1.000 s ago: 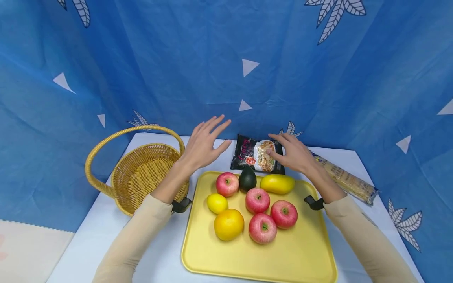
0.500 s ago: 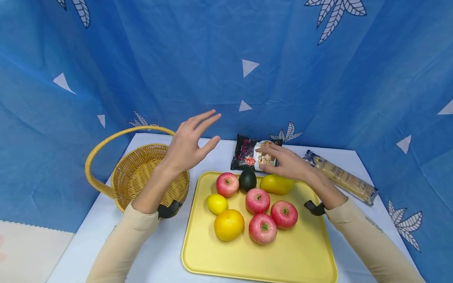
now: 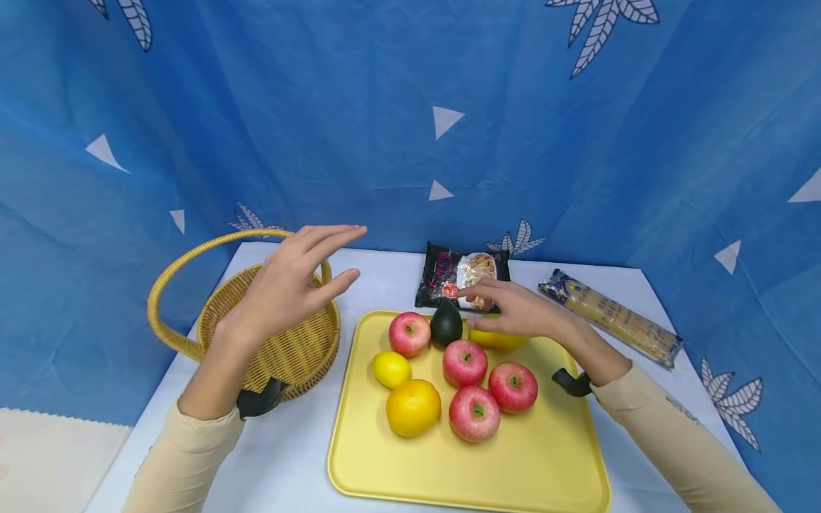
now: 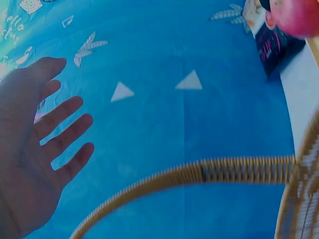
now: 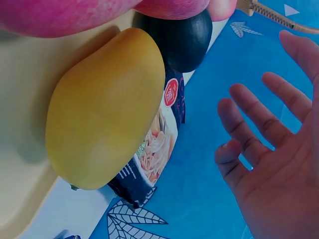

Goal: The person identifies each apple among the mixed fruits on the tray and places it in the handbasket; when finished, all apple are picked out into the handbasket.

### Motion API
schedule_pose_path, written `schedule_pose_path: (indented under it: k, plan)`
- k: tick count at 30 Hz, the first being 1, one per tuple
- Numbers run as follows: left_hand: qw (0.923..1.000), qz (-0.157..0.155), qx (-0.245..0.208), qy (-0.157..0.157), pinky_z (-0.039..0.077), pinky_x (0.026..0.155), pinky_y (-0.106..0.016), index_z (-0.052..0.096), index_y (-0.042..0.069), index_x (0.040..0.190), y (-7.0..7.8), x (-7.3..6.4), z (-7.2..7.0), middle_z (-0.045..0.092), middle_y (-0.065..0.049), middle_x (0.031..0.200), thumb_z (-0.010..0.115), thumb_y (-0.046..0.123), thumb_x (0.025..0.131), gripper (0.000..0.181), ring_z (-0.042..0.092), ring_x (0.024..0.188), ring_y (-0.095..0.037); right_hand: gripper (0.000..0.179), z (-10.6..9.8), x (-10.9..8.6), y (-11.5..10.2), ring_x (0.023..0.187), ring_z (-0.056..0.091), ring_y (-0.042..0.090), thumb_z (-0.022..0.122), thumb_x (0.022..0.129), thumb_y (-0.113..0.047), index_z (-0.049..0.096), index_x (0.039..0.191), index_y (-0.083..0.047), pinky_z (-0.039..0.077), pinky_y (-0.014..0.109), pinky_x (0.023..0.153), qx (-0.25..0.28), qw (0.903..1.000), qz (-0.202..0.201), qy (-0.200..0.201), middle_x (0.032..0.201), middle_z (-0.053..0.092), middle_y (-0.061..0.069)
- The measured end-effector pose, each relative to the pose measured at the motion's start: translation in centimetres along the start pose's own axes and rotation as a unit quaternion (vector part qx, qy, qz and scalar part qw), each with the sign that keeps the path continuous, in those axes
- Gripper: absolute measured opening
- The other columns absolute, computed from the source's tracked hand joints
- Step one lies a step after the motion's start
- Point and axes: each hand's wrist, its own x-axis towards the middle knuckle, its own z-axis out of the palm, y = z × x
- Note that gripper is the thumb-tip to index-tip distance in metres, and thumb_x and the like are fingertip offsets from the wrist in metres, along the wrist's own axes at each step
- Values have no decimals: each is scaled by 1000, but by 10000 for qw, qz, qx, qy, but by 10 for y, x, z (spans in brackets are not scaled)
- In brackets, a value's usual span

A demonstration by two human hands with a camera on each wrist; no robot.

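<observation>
In the head view my left hand point(image 3: 288, 281) is held over the wicker basket point(image 3: 304, 353), its fingers extended and thumb apart. The left wrist view shows its empty palm beside the arched basket handle point(image 4: 229, 170). My right hand point(image 3: 516, 308) hovers above the back of the yellow tray point(image 3: 526, 467), fingers slightly bent, holding nothing. It partly covers a yellow mango point(image 5: 104, 109). Just left of its fingertips is a dark green avocado point(image 3: 446, 325). Several red apples point(image 3: 474, 415), a lemon point(image 3: 392, 369) and an orange point(image 3: 413, 407) also lie on the tray.
Behind the tray lies a black noodle packet point(image 3: 438, 276). A long packet of dry pasta point(image 3: 618, 315) lies at the right on the white table point(image 3: 288, 456). A blue patterned cloth point(image 3: 321, 128) hangs along the back and sides.
My left hand has moved left and down, from beside the basket to over it. My right hand has shifted left and lower, from the packet toward the mango and avocado. The fruit stays put.
</observation>
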Motion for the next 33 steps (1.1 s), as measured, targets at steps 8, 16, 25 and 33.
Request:
schedule_pose_path:
  k: [8,16,25,33]
  plan:
    - [9995,73,30,310,42,106,-44,62,22,139,-25,-21,-21,61,2,139,83,10,82,62,55,126,-21,54,4,-4,-2,100,62,26,71,92,-42,60,140,-22,53,40,82,249,9992,86,-310,121,62,-2]
    - [9965,151,139,812,39,106,-40,69,16,130,-40,-33,-36,68,-3,130,84,7,77,56,57,120,-28,51,12,-3,-4,96,60,22,72,92,-37,62,138,-19,52,40,82,374,9975,-71,-599,123,66,4]
    - [9913,113,183,1300,37,107,-31,73,12,124,-47,-43,-52,70,-8,125,80,14,81,44,57,116,-31,55,20,-2,-4,95,59,24,74,91,-41,61,139,-20,50,37,82,376,9960,-158,-797,124,64,3]
    - [9842,-227,271,1733,36,108,-25,75,6,117,-49,-56,-64,72,-15,118,70,44,93,45,59,115,-22,58,26,-5,-5,123,55,26,74,88,-48,60,139,-25,47,53,101,229,9961,-96,-850,135,60,0]
